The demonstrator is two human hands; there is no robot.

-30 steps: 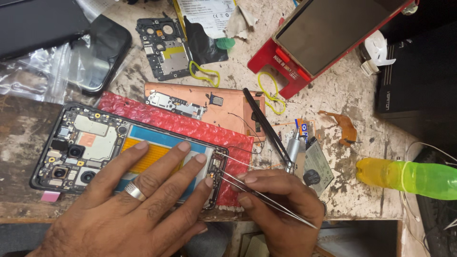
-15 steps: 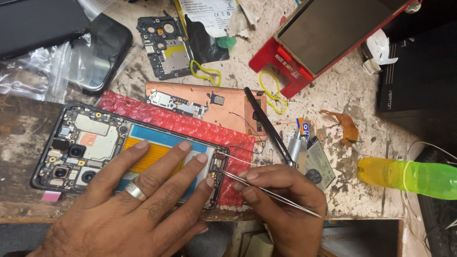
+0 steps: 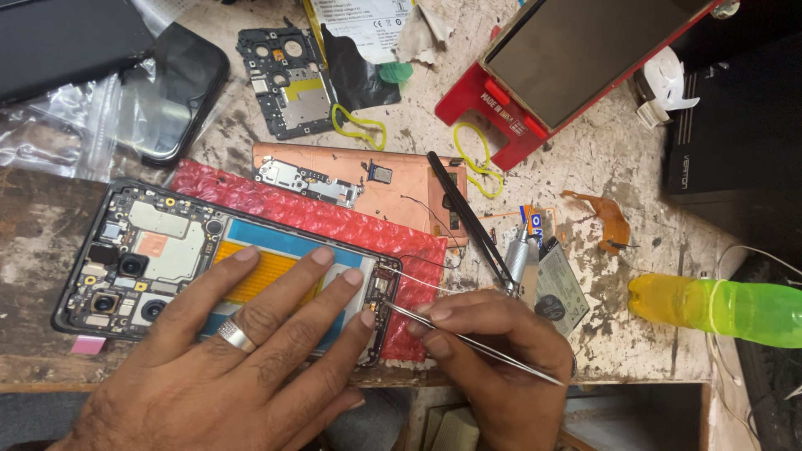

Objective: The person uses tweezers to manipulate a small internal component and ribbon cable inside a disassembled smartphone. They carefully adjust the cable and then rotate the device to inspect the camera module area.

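Right hand [image 3: 493, 351] pinches tweezers [image 3: 468, 338] at the opened phone's [image 3: 150, 250] bottom edge; left hand [image 3: 242, 351] lies flat, fingers spread, on it.

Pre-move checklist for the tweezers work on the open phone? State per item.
1. Phone pinned: left hand flat on it, ok.
2. Tweezers gripped: right hand pinches them, ok.
3. Tips at the phone's bottom end: ok.
4. Anything held in the tips: cannot tell.
5. Thin wire clear of the tips: not ok, runs right beside them.
6. Padding: red bubble wrap under phone, ok.
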